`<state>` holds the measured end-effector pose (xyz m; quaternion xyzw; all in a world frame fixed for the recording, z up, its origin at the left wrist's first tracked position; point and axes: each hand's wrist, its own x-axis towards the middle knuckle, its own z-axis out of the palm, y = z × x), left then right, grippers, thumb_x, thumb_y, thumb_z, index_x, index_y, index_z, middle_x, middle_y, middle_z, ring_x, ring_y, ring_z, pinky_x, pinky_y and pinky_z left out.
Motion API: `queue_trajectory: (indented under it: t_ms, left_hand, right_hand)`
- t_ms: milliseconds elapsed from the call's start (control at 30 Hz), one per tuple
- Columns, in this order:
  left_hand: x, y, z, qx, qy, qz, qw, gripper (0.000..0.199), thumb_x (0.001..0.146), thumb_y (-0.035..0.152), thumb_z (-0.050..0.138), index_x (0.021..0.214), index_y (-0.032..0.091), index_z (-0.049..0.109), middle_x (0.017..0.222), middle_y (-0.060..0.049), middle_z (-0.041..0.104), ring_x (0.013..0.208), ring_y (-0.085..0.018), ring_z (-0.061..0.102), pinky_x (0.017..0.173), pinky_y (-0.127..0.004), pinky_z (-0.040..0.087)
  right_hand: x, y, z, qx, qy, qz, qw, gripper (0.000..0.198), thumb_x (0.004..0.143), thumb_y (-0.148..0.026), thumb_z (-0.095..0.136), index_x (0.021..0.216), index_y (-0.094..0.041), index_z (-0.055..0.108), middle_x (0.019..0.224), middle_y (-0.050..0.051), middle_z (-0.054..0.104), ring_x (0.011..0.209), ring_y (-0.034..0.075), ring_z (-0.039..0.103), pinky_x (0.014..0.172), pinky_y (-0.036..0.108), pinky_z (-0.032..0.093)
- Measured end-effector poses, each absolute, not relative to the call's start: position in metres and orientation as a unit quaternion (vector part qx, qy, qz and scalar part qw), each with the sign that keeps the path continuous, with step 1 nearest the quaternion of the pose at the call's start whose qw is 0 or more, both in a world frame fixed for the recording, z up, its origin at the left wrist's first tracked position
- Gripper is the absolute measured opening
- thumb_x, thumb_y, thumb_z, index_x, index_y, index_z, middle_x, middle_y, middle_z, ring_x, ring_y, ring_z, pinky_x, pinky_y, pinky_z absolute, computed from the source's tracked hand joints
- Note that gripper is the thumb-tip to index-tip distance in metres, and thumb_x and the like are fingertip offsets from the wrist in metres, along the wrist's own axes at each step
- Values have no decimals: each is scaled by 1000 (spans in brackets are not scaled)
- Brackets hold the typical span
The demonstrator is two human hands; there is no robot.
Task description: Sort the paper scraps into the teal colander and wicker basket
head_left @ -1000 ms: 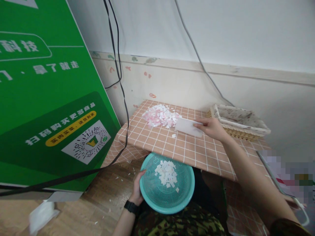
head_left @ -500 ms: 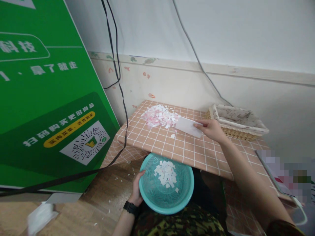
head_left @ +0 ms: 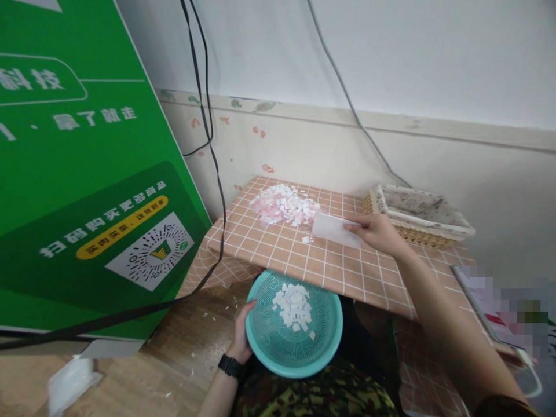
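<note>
My left hand (head_left: 244, 333) grips the left rim of a teal plastic colander (head_left: 293, 362), just below the table's front edge. White paper scraps (head_left: 294, 307) lie in the colander. Over the table, my right hand (head_left: 376, 231) pinches the right end of a white card (head_left: 334, 229), which looks like stiff paper or thin plastic. The card's left edge is beside a heap of white and pink paper scraps (head_left: 282, 204) on the checked tablecloth (head_left: 269, 249). A few loose scraps (head_left: 306, 239) lie in front of the heap, near the card.
A lined wicker basket (head_left: 423, 217) stands at the table's right back, by the wall. A green sign (head_left: 99, 174) rises on the left, with a black strap (head_left: 219, 202) hanging before it. More scraps and a white plastic bag (head_left: 73, 382) are on the floor.
My right hand and the card have shifted slightly right and toward me, away from the heap. The left hand and colander stay where they were.
</note>
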<state>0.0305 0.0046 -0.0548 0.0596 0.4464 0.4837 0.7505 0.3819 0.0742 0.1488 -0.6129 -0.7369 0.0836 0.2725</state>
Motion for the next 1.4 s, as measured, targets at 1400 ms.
queue_trajectory:
  t_ms: [1400]
  left_hand:
    - [27,5,-62,66,427,453,780,19,70,31,67,77,13,68,69,-5,72,62,-20,66,68,-33,52]
  right_hand:
    - [326,121,152,-595,-769,-12,234,26,82,-29,51,97,-22,72,82,5,73,73,22,67,64,29,46]
